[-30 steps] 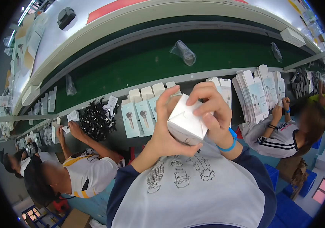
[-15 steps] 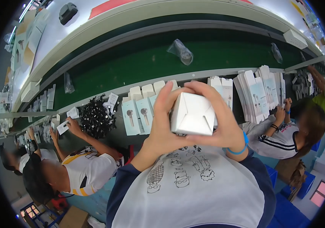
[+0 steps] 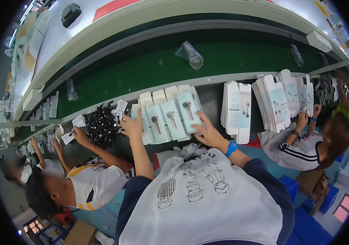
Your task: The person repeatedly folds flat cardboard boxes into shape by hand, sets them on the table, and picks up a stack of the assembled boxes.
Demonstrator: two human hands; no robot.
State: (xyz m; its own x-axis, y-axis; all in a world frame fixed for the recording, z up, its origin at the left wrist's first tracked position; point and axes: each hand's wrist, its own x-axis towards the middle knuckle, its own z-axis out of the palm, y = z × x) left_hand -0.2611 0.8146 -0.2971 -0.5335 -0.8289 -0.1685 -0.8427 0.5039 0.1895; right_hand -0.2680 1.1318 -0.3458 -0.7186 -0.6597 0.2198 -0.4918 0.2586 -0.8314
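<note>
My right hand is at the lower right edge of a pale blue and white earphone box, thumb and fingers gripping its side. That box leans at the right end of a row of similar boxes with earphones printed on the front and end flaps raised. My left hand is between the row's left end and a heap of small black cabled items. Its fingers are apart, and I see nothing held in it. The fingertips are near a white printed tag on the heap.
Flat stacked cartons and more cartons stand to the right. Behind runs a green conveyor belt carrying a clear plastic bag with something round. Co-workers sit close on the left and right.
The white box held up between both hands is no longer raised. My hands have parted and lowered, the left toward the black heap, the right to the box at the row's right end.
</note>
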